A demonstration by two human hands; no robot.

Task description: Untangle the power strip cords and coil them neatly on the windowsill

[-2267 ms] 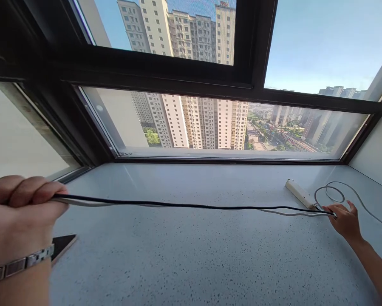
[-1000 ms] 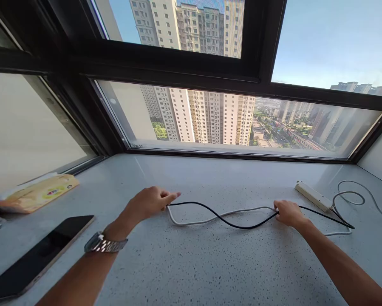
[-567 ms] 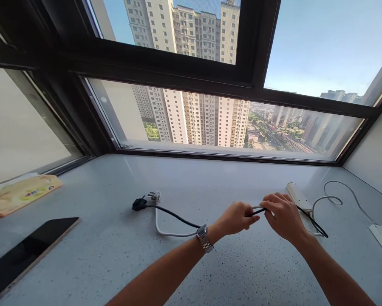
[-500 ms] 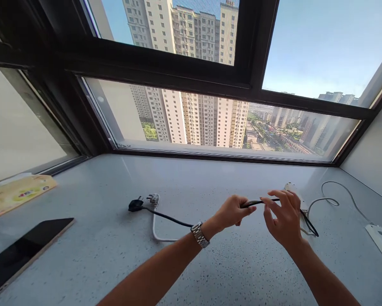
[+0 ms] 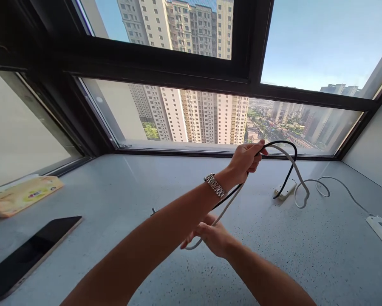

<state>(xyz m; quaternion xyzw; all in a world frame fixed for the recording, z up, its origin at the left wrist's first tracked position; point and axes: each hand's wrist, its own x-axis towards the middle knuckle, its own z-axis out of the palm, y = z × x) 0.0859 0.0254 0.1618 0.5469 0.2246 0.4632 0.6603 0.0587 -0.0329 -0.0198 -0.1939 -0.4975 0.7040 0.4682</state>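
Observation:
My left hand (image 5: 246, 161), with a metal watch on its wrist, is raised and closed around a black cable (image 5: 291, 146) and a white cable (image 5: 300, 176). Both cables arch out to its right and run down from it to the left. My right hand (image 5: 213, 236) is lower, partly behind my left forearm, with its fingers closed on the white cable; whether the black one is also in it is hidden. A white adapter block (image 5: 285, 190) lies on the speckled surface below the arch. Metal plug prongs (image 5: 154, 210) peek out beyond my left forearm.
A phone (image 5: 31, 255) and a yellow tissue pack (image 5: 25, 195) lie at the left on the speckled counter (image 5: 114, 204). At the right is a white power strip (image 5: 381, 233) with a thin cord. A dark window frame (image 5: 191, 76) stands behind.
My left hand has risen, lifting both cables into an arch. My right hand has moved left and down, under my left forearm. The adapter block has shifted left, and the plugs are now mostly covered.

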